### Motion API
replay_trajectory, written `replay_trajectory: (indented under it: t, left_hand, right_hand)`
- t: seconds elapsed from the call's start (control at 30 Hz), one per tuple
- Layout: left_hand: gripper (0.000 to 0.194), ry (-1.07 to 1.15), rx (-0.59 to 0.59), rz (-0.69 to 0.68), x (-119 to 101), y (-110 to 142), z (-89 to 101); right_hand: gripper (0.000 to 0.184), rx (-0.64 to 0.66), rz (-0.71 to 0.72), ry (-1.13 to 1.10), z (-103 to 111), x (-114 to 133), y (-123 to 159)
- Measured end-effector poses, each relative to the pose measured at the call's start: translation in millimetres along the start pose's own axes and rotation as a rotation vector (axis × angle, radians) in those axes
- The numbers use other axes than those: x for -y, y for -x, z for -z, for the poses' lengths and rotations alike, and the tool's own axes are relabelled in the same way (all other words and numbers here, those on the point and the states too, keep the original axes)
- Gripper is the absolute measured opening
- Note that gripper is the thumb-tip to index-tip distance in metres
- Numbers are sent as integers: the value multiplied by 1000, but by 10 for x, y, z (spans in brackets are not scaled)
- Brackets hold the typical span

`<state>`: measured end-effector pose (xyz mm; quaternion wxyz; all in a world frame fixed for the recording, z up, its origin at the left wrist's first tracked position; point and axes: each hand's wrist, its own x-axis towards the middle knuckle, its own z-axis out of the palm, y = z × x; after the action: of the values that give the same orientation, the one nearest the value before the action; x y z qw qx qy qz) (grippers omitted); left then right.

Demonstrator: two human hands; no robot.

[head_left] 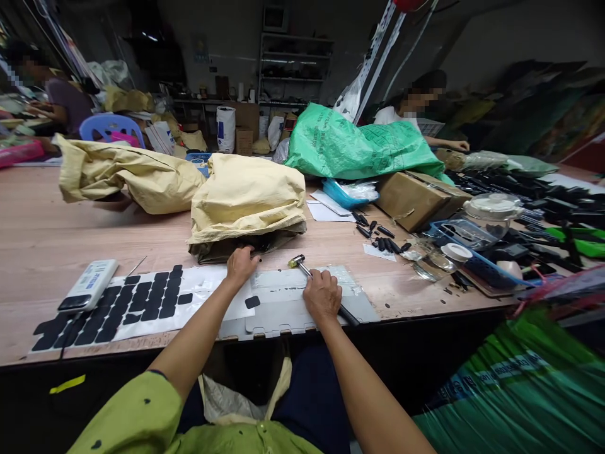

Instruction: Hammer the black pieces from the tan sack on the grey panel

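Observation:
My right hand (322,295) is wrapped round a small hammer (347,314), its yellowish-tipped head (297,260) pointing away to the left above a grey taped board (307,302). My left hand (242,268) is at the mouth of a pale yellow sack (250,195). Its fingers look closed, with a dark bit at the tips that I cannot make out. Dark contents show inside the sack's opening. A single black rounded patch (253,302) lies at the board's left side. Further left, rows of similar black patches (150,296) lie on a white sheet (203,277).
A white box-shaped device (89,285) with a cable stands at the left. Another yellow sack (132,173), a green sack (354,142) and a cardboard box (420,198) line the back. Black parts (378,236), a blue basket (491,265) and jars crowd the right. Two other people sit beyond.

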<state>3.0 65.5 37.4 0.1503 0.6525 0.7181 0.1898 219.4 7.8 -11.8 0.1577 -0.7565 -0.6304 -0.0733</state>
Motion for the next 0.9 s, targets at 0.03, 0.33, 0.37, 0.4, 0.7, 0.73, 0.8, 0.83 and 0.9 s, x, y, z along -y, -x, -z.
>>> replay_trajectory:
  t: [0.03, 0.33, 0.37, 0.4, 0.7, 0.73, 0.8, 0.83, 0.9]
  left_hand:
    - [38, -34, 8, 48, -4, -102, -23]
    - [29, -112, 29, 150, 2, -158, -31]
    - [28, -91, 0, 150, 41, -118, -40]
    - [27, -63, -45, 138, 84, -68, -55]
    - [6, 295, -71, -337, 67, 595, -426]
    - [6, 297, -62, -339, 43, 619, -455]
    - [8, 306, -46, -322, 19, 624, -483]
    - [9, 314, -32, -311, 18, 613, -483]
    - [10, 333, 3, -289, 29, 586, -469]
  right_hand:
    - [22, 1, -1, -2, 1, 0, -1]
    - [21, 12, -9, -8, 16, 9, -1]
    - [21, 13, -10, -8, 15, 11, -1]
    - [21, 13, -12, -9, 14, 12, -2]
    - [22, 19, -11, -13, 30, 15, 3]
    - [22, 20, -10, -14, 30, 15, 6]
    - [22, 18, -8, -15, 27, 14, 10]
    - [22, 14, -7, -16, 25, 13, 9]
    - [23, 9, -7, -22, 23, 8, -2]
